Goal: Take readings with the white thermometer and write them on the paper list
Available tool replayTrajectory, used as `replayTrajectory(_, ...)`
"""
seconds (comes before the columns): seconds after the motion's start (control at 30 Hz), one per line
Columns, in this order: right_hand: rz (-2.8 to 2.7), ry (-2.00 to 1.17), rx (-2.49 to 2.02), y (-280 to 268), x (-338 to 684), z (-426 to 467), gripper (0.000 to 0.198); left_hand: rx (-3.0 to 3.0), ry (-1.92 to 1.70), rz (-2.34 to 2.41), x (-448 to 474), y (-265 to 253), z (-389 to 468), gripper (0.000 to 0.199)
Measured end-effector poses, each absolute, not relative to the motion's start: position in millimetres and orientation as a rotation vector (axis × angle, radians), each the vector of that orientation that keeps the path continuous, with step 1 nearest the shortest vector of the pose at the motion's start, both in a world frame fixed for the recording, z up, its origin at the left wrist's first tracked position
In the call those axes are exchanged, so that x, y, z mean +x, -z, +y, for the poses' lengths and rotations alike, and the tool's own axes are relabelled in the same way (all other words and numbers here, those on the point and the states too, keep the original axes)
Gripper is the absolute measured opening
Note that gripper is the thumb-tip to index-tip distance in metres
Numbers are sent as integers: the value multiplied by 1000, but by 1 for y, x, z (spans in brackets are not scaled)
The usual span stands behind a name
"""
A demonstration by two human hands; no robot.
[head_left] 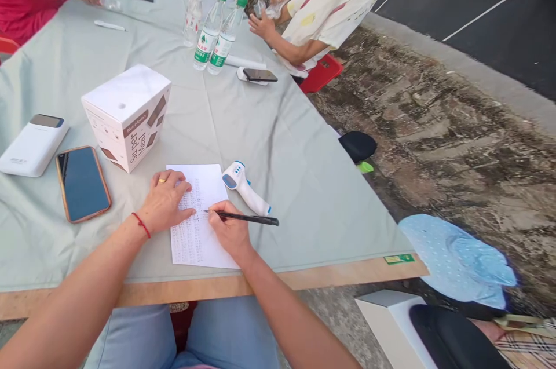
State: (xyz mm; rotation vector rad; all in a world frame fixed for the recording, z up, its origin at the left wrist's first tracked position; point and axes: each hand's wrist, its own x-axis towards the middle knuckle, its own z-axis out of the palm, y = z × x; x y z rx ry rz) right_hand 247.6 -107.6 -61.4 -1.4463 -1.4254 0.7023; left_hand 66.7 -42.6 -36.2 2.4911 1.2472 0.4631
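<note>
My right hand [231, 231] grips a black pen [252, 218], its tip touching a sheet of paper [217, 183] covered in rows of small handwriting. On the left part of that sheet my left hand [164, 202] rests with its fingers spread, a ring and a red string bracelet on it. Just right of the paper lies a white and blue infrared thermometer [247, 188]. A white box [125, 114] with brown print stands beyond my left hand. Left of it are a phone [83, 183] in an orange-edged case and a white power bank [35, 146].
Two green-capped water bottles [211, 33] and a third bottle [192, 18] stand farther back, near another phone [260, 75]. Co-workers sit at the left and far right, hands on the table. A blue dotted cloth [456, 259] and a white box [391, 322] lie beyond the table's right edge.
</note>
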Motion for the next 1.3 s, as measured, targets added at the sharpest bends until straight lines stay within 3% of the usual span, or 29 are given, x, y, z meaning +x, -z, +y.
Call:
replayTrajectory(0.4,-1483,-670,-1426,64,251,-108,15,2492,-459,1248,66,36,-43,41)
replayTrajectory(0.53,-1515,-456,-1391,64,255,-106,16,2494,-479,1237,65,38,-41,39)
replayTrajectory(0.63,-1659,-229,-1322,67,260,-97,22,2506,-663,1220,64,31,-38,27)
replayTrajectory(0.73,-1826,-66,-1318,72,264,-85,36,2510,-1132,1314,55,16,-36,16)
replayTrajectory(0.8,-1915,31,-1371,75,266,-78,43,2463,-1533,1454,45,5,-34,25)
replayTrajectory(0.87,-1982,118,-1408,76,267,-75,47,2314,-1868,1611,33,0,-30,49)
replayTrajectory(0.93,-1976,201,-1422,77,268,-73,49,2125,-1972,1767,22,0,-23,77)
replayTrajectory(1.0,-1863,297,-1482,76,272,-73,45,1941,-1850,1868,13,5,-15,96)
replayTrajectory(1.1,-1672,377,-1723,76,283,-72,40,1703,-1575,1830,6,16,-1,102)
replayTrajectory(1.2,-1652,264,-2014,77,294,-70,46,1551,-1471,1913,3,24,8,94)
replayTrajectory(1.3,-1717,96,-2171,74,297,-67,33,1490,-1458,1939,1,31,12,81)
